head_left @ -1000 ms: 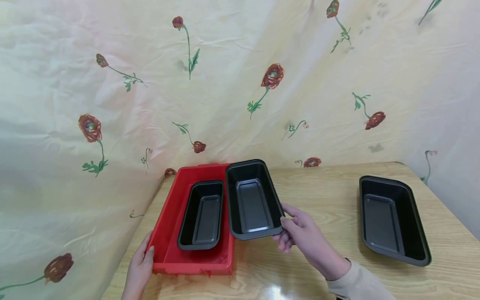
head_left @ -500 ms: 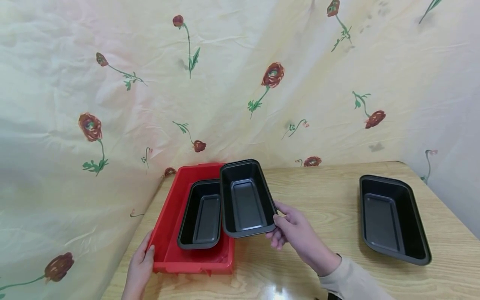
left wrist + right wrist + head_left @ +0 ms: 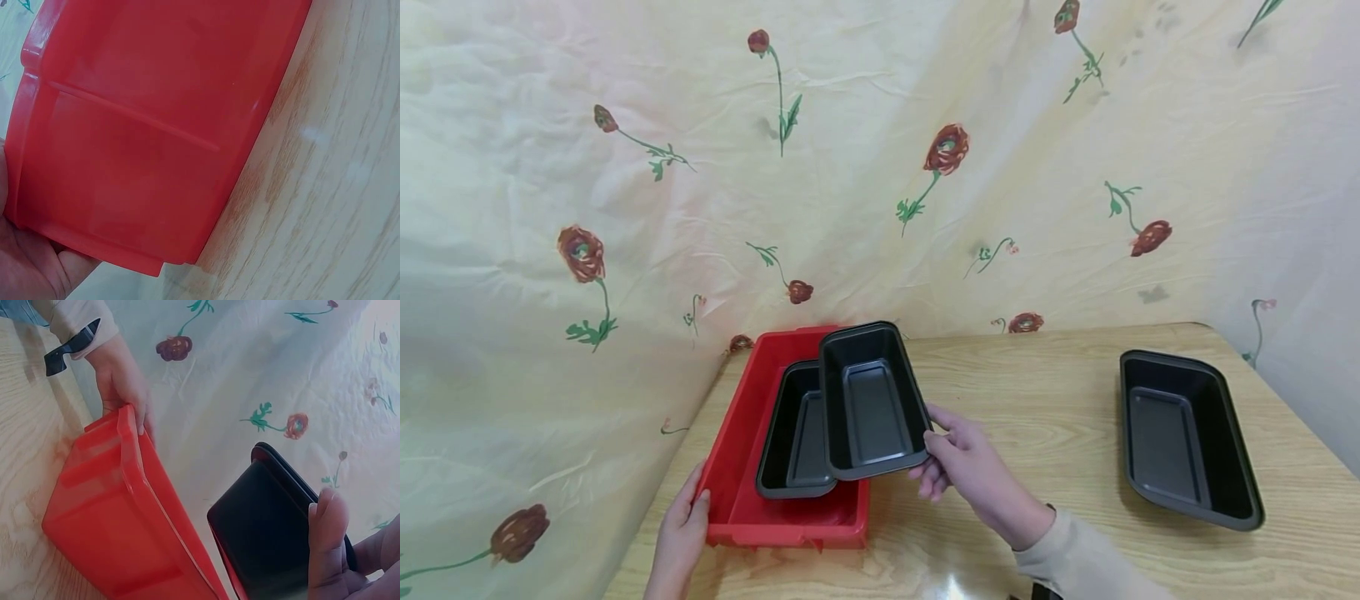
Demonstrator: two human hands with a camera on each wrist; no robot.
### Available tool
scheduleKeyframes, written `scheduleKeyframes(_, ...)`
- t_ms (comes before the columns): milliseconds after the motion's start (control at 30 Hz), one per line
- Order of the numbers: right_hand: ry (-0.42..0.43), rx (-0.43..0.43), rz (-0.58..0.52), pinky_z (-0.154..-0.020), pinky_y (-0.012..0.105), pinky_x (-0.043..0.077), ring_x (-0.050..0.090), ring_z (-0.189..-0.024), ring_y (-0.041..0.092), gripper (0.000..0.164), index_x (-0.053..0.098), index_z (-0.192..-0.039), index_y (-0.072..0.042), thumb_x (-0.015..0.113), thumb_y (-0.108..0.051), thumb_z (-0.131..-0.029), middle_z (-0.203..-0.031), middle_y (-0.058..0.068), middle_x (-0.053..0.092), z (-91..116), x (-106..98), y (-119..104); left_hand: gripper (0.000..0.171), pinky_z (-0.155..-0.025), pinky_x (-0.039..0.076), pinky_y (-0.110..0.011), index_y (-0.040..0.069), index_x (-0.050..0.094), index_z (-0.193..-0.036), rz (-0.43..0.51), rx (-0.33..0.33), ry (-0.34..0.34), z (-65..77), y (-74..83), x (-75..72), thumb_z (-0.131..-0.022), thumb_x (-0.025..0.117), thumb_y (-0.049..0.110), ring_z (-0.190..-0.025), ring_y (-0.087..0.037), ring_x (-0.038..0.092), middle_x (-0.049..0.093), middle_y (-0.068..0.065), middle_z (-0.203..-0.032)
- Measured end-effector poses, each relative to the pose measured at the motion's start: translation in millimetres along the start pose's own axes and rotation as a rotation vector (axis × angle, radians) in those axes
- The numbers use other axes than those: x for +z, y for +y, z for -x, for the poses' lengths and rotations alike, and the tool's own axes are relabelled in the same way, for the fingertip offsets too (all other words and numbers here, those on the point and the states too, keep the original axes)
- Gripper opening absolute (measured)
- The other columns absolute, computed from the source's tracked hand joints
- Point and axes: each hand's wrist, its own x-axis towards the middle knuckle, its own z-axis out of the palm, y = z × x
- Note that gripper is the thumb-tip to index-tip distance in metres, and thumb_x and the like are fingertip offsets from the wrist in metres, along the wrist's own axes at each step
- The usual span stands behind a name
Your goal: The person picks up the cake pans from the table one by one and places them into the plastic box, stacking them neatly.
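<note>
A black loaf pan [image 3: 872, 408] hangs tilted over the right side of a red plastic bin [image 3: 741, 500]. My right hand [image 3: 973, 467] pinches this pan by its near right corner, thumb on the rim and fingers beneath. Inside the bin lies another black loaf pan [image 3: 790, 450], partly hidden by the held one. My left hand [image 3: 681, 525] grips the bin's near left rim; in the left wrist view the fingers of that hand [image 3: 31, 262] curl under the rim. The right wrist view shows the held pan's dark outer side [image 3: 262, 531] above the bin's wall [image 3: 125, 537].
A third black loaf pan [image 3: 1187, 442] stands on the right of the wooden table [image 3: 1030, 392]. A flowered cloth [image 3: 850, 167] hangs behind the table and along its left side. The bin stands near the table's left edge.
The right hand has moved left with its loaf pan, which now covers more of the pan in the bin. The left hand and the bin have stayed in place.
</note>
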Motion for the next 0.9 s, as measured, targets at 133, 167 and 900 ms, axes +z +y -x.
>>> scheduleKeyframes(133,-0.016,-0.001,0.007,-0.047,0.023,0.054,0.062,-0.050,0.011,0.057,0.016,-0.157,0.016,0.038,0.000,-0.107,-0.075,0.022,0.071,-3,7,1,0.057,-0.111,0.039,-0.060,0.007,0.014,-0.166,0.004,-0.001,0.001,-0.5,0.0,0.2,-0.112,0.033,0.008,-0.144,-0.049,0.032,0.020,-0.029,-0.166)
scheduleKeyframes(167,-0.021,-0.006,0.005,-0.047,0.023,0.054,0.062,-0.050,0.011,0.057,0.016,-0.157,0.016,0.038,0.000,-0.107,-0.075,0.023,0.070,-4,9,2,0.057,-0.111,0.039,-0.060,0.007,0.014,-0.166,0.003,-0.002,0.002,-0.8,0.0,0.2,-0.112,0.033,0.008,-0.144,-0.049,0.032,0.020,-0.029,-0.166)
scheduleKeyframes(900,-0.079,-0.003,-0.040,-0.047,0.022,0.054,0.063,-0.049,0.012,0.052,0.025,-0.156,0.014,0.036,0.003,-0.106,-0.075,0.020,0.071,-25,41,11,0.056,-0.111,0.039,-0.060,0.006,0.015,-0.166,0.010,-0.002,0.000,-1.4,0.5,0.5,-0.113,0.033,0.010,-0.144,-0.049,0.033,0.021,-0.030,-0.165)
